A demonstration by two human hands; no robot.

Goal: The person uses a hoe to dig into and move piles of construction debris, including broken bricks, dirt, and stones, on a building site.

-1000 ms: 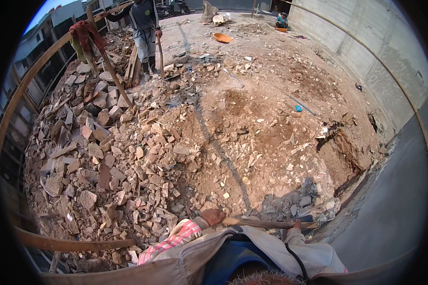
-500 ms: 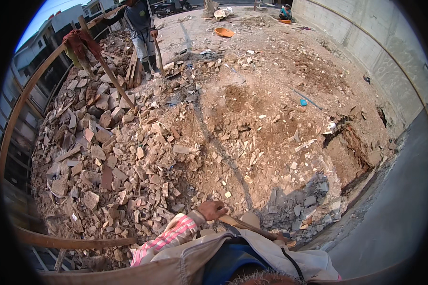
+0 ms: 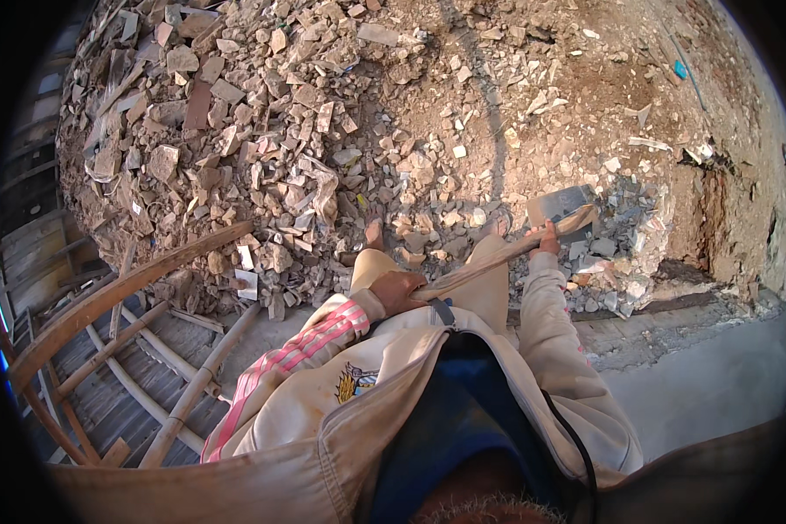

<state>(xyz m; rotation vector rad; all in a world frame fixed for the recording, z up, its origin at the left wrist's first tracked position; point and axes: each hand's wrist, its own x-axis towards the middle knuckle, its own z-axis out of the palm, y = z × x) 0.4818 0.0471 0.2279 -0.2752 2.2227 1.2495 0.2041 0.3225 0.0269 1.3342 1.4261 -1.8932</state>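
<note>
A hoe with a worn wooden handle (image 3: 472,276) lies slantwise across the front of my legs. My left hand (image 3: 398,293) is wrapped round the handle's rear end, close to my waist. Farther up, near the head, my right hand (image 3: 546,239) grips the same handle. The hoe's flat grey metal blade (image 3: 561,203) is just beyond my right hand, over broken grey rubble (image 3: 616,249); whether it touches the rubble I cannot tell. Both my feet, one a bare foot (image 3: 374,234), stand among the stones.
Broken brick and concrete rubble (image 3: 227,131) heaps up on the left. A curved wooden plank (image 3: 122,301) and several poles (image 3: 192,393) are at the lower left. To the right are a dug hole (image 3: 694,227) and a smooth grey concrete surface (image 3: 707,375). A small blue object (image 3: 679,69) lies farther off.
My view has tipped down toward my body, and the other person has left the picture. The hoe's blade and my right forearm now show. Both hands still hold the handle.
</note>
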